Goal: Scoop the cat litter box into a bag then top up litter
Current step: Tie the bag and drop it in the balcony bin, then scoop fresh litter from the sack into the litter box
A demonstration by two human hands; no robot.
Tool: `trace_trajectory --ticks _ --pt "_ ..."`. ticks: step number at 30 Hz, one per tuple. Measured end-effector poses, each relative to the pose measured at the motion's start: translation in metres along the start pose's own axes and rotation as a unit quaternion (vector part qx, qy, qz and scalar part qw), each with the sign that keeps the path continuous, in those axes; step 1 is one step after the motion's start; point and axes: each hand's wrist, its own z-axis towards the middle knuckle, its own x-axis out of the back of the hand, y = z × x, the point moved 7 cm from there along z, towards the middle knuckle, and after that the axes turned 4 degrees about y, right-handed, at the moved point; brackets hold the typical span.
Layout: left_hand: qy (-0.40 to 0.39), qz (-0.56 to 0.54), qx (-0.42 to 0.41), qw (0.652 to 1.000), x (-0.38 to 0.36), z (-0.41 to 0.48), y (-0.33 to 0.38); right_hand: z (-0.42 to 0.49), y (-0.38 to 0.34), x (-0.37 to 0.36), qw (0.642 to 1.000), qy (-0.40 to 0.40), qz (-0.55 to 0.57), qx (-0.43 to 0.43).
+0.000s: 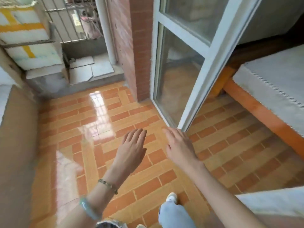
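No litter box, scoop, bag or litter supply is seen in the head view. The position of the litter box therefore cannot be stated, and neither its heading nor its long axis can be told.

The left hand (133, 145) and right hand (179, 145) are held out ahead, palms down, side by side but apart. The fingers of both are straight and relaxed, and nothing is held in either. A beaded bracelet (108, 185) and a pale bangle (87, 208) are worn on the left wrist.

Both hands are held above the tiled floor (82, 129), which is glossy and laid in an orange brick pattern. The right hand is near the lower corner of an open glass door (189, 63). A brick-faced pillar (131, 46) stands beside the door's frame. Beyond the floor's far edge a grey step (49, 86) leads to a barred grille (74, 18). A bed (271, 83) on an orange frame lies along the right edge, and a brown cardboard panel (16, 145) along the left.

The step in hand is judged to be the approach: no scooping is begun. The next move calls for the litter box and tools to be located before either hand is committed.
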Motion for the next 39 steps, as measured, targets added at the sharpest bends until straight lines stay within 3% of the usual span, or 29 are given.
trace_trajectory --ticks 8,18,30,39 --pt "0.008 -0.039 -0.173 0.984 -0.029 0.113 0.132 -0.032 0.149 0.043 0.984 0.044 -0.046 -0.167" --pt "-0.011 -0.088 -0.291 0.953 -0.065 0.228 0.265 -0.043 0.301 0.074 0.951 0.046 -0.09 -0.291" --pt "-0.05 -0.086 -0.349 0.932 -0.117 0.381 0.36 0.004 0.448 0.084 0.912 0.072 -0.119 -0.386" --pt "-0.006 -0.089 -0.367 0.926 -0.14 0.49 0.415 0.051 0.56 0.095 0.896 0.091 -0.122 -0.418"
